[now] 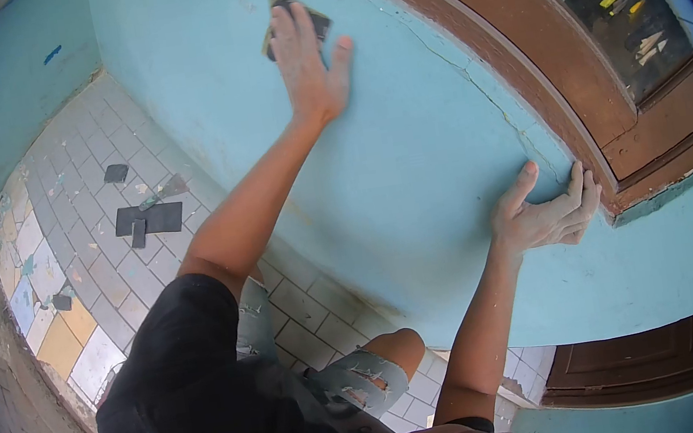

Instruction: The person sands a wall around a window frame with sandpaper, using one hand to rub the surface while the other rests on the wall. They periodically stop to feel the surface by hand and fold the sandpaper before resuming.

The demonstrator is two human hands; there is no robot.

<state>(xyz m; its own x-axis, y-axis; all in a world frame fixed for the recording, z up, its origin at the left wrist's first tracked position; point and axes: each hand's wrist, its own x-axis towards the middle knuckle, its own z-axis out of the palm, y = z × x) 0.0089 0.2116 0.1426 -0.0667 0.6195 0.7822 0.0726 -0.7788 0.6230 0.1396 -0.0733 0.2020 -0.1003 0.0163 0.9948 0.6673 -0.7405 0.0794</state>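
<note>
My left hand (308, 71) holds a dark piece of sandpaper (321, 23) flat against the light blue wall (404, 120). Its fingers lie over the sheet and cover part of it, with the thumb off to the right. Lower on the right, my right hand (545, 211) is open, thumb apart and fingers bent, its fingertips by the corner of the brown wooden frame (508, 43). Nothing shows in it. A thin crack (454, 68) runs down the wall beside the frame.
On the tiled floor (88, 208) lie a dark flat trowel-like tool (161, 218), a dark square scrap (116, 173) and a smaller dark piece (62, 302). Glass (600, 4) with several small coloured items fills the frame. A brown panel (641, 361) stands at lower right.
</note>
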